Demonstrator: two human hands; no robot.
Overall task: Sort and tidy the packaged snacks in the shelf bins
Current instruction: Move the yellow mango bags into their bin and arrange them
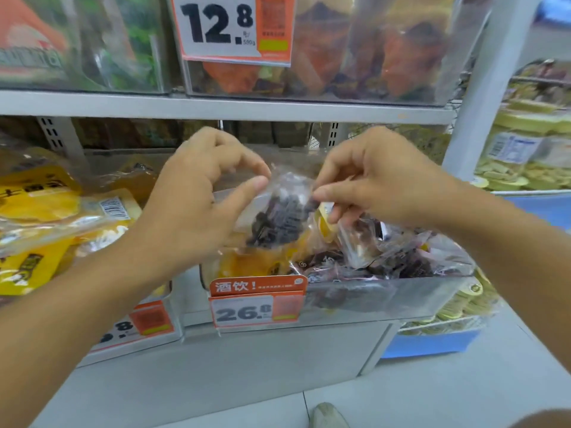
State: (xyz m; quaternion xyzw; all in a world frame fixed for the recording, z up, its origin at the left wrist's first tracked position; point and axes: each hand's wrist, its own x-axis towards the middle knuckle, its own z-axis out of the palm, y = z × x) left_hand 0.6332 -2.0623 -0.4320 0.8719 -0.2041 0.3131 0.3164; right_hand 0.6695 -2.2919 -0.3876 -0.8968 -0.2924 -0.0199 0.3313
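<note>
Together, left hand [197, 193] and right hand [370, 180] pinch a clear snack bag [278, 217] above tag "26.8" [244, 313].

I see a clear snack packet [279, 211] with dark purple-black pieces inside. My clear bin [386, 291] below it shows more dark purple packets [411, 261] and one yellow-orange packet [247, 264]. Its price tag [256, 304] is orange and white with grey "26.8" digits. To the left, the yellow packets [40, 205] carry black lettering and a white barcode patch. The upper price tag [234, 27] is white with black "12.8" and an orange panel. Pale yellow-green snacks [522, 171] fill the right shelf above a blue base [432, 344].
</note>
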